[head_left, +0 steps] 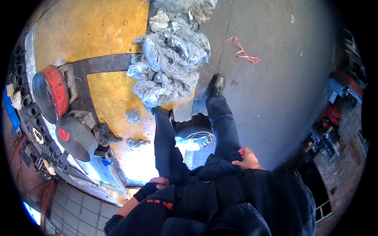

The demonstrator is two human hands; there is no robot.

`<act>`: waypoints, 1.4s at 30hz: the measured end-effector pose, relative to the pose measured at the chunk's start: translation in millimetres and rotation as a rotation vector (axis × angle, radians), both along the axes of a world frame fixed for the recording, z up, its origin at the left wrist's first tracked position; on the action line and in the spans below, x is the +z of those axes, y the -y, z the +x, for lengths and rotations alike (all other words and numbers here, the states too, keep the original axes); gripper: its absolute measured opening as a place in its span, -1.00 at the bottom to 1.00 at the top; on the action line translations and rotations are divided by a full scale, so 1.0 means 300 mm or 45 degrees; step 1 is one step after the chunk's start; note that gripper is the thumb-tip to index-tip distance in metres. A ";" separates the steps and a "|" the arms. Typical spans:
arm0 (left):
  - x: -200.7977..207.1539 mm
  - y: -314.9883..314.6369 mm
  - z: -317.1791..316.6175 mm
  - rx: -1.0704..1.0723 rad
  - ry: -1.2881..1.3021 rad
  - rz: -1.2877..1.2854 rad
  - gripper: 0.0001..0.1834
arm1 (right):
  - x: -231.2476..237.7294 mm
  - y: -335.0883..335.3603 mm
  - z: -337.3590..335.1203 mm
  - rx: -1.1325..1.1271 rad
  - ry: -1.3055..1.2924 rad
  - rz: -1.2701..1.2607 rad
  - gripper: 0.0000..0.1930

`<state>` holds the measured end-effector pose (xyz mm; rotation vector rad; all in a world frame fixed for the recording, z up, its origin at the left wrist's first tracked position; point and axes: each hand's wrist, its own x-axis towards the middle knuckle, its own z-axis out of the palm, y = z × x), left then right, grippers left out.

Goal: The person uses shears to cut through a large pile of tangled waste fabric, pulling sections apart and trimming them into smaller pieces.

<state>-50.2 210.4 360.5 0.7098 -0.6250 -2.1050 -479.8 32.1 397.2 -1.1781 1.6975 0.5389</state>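
My left hand (160,181) is low against the dark jacket (197,196), by my left hip; its fingers are mostly hidden in the dark cloth. Over my right thigh is my right hand (250,159), thumb and fingers apart, close to the hem of the jacket, with nothing visible in it. Ahead of my feet lies a heap of grey-white fluffy fibre waste (169,59) mixed with bluish crumpled material. My left foot is partly hidden at its near edge, and my right shoe (217,84) stands on the grey floor beside it.
Two round metal drums, one red-sided (59,90) and one grey (80,139), stand at left on yellow-painted floor (114,23). A tangled red strip (246,53) lies ahead right. Small fibre tufts (134,116) and pale-blue plastic (191,143) are near my legs. Machinery (330,129) is far right.
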 end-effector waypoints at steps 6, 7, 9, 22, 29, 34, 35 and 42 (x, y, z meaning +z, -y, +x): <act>0.110 0.011 0.152 -0.711 0.125 0.618 -0.81 | -0.045 -0.147 0.020 -0.246 0.107 0.721 -0.70; 0.105 0.017 0.168 -0.743 0.106 0.620 -0.81 | -0.034 -0.171 0.009 -0.281 0.145 0.848 -0.70; 0.087 0.015 0.172 -0.775 0.067 0.625 -0.82 | 0.058 -0.073 0.034 0.164 0.452 1.130 -0.71; -0.555 0.538 -0.007 -0.235 1.402 0.049 -0.84 | -0.835 0.561 0.463 0.277 0.775 0.070 -0.84; -0.933 0.626 -0.069 -0.124 1.323 0.267 -0.78 | -1.589 1.398 0.515 0.172 0.027 -0.807 -0.81; -0.951 0.686 -0.033 -0.105 1.234 0.176 -0.69 | -1.905 1.534 0.532 0.215 -0.225 -0.580 -0.78; -0.959 0.695 -0.017 -0.122 1.309 0.247 -0.69 | -1.992 1.551 0.478 0.057 -0.239 -0.599 -0.78; -0.971 0.650 0.003 -0.149 1.373 0.345 -0.67 | -2.115 1.586 0.534 0.038 -0.295 -0.509 -0.53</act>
